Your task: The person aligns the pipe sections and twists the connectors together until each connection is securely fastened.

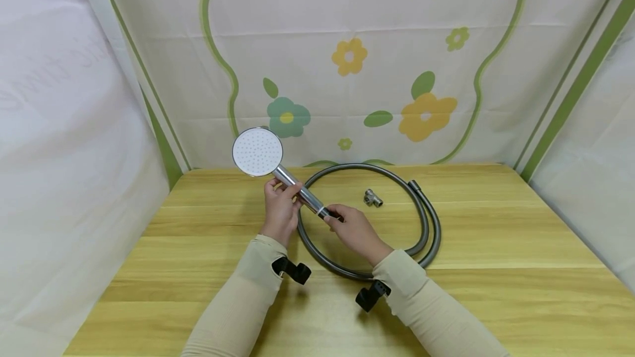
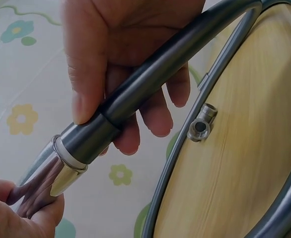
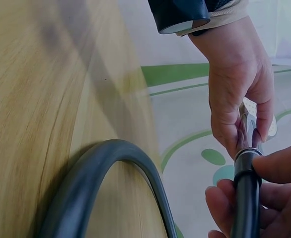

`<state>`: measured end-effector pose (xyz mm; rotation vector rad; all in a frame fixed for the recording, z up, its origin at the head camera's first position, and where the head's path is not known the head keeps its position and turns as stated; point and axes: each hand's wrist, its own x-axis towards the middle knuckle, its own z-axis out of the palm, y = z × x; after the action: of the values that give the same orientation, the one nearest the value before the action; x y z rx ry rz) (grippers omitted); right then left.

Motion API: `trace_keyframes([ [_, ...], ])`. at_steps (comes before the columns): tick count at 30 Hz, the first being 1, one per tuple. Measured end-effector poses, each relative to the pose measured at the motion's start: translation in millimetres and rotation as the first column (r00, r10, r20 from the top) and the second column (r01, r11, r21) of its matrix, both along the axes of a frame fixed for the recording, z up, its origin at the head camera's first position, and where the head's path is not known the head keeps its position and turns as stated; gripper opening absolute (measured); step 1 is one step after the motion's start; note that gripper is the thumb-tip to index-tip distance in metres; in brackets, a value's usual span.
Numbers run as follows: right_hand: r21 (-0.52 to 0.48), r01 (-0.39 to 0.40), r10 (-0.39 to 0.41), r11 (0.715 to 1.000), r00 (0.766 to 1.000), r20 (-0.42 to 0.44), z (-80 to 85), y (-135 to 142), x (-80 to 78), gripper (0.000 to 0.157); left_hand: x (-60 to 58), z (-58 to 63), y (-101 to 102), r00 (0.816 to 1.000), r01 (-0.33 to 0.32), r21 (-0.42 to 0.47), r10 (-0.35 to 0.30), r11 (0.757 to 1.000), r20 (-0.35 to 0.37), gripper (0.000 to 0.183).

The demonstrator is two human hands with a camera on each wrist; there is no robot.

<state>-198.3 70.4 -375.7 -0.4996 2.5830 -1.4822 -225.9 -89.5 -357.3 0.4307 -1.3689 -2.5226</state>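
Observation:
My left hand (image 1: pixel 280 211) grips the chrome handle of a round shower head (image 1: pixel 257 151), whose white nozzle face points toward me in the head view. My right hand (image 1: pixel 355 230) pinches the dark end fitting of a grey shower hose (image 1: pixel 430 230) between thumb and fingers. In the left wrist view the hose's end fitting (image 2: pixel 88 136) meets the handle's lower end (image 2: pixel 46 171), with a white ring showing between them. The same joint shows in the right wrist view, the hose end (image 3: pixel 247 161) in line with the handle.
The hose lies in a wide loop on the wooden table (image 1: pixel 198 269), its other end fitting (image 1: pixel 414 185) at the loop's right. A small metal tee fitting (image 1: pixel 373 198) lies inside the loop. Behind the table hangs a flowered cloth (image 1: pixel 297 59), with white cloth at both sides.

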Motion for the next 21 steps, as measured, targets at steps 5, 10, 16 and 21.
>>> trace_keyframes([
  [5,0.018,0.019,-0.018,1.000,1.000,-0.014,-0.1,0.4,-0.7,0.026,-0.1,1.7,-0.1,1.000,-0.004,-0.008,0.004,1.000,0.014,0.050],
  [10,0.030,0.036,-0.034,0.999,0.998,-0.047,-0.9,2.2,-0.4,0.031,0.3,2.4,0.3,1.000,-0.008,-0.010,0.008,1.000,0.015,0.050],
  [16,0.062,0.060,-0.051,0.996,0.989,-0.137,-1.2,3.5,2.1,0.033,0.6,3.0,1.1,1.000,-0.007,-0.017,0.007,1.000,0.014,0.049],
  [21,0.129,0.077,-0.048,0.989,0.975,-0.216,-1.1,2.5,5.8,0.037,0.0,3.5,1.9,1.000,-0.014,-0.018,0.014,1.000,0.015,0.049],
])
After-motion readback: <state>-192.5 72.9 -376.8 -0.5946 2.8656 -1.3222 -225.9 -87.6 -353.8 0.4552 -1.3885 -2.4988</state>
